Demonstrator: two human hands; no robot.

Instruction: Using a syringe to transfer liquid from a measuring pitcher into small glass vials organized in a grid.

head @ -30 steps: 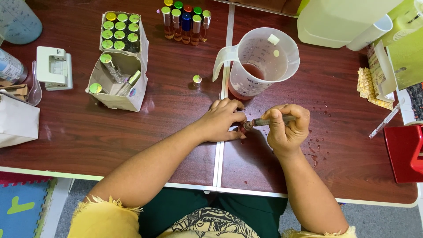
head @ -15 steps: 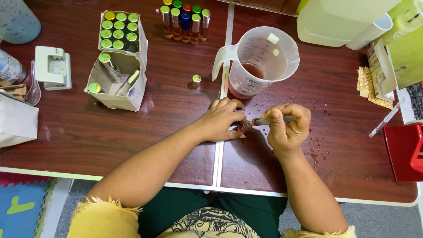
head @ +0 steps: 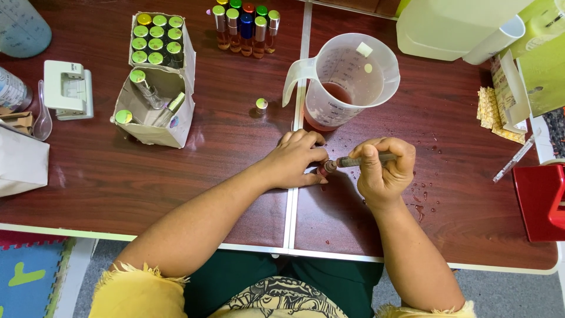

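Note:
My left hand (head: 297, 158) rests on the dark wooden table (head: 223, 171) and pinches a small vial (head: 323, 171) with red liquid, mostly hidden by the fingers. My right hand (head: 385, 171) is closed around a syringe (head: 360, 160) held sideways, its tip at the vial's mouth. A clear measuring jug (head: 344, 79) with red liquid stands just behind both hands. A small green-topped cap (head: 261, 105) lies loose left of the jug.
Cardboard boxes (head: 156, 82) of green-capped vials sit at back left, a row of coloured-cap vials (head: 244, 26) at the back. A white device (head: 67, 89) and spoon lie far left. A white container (head: 453, 29) stands back right, a red object (head: 541, 203) at right. Red droplets (head: 424, 197) spot the table.

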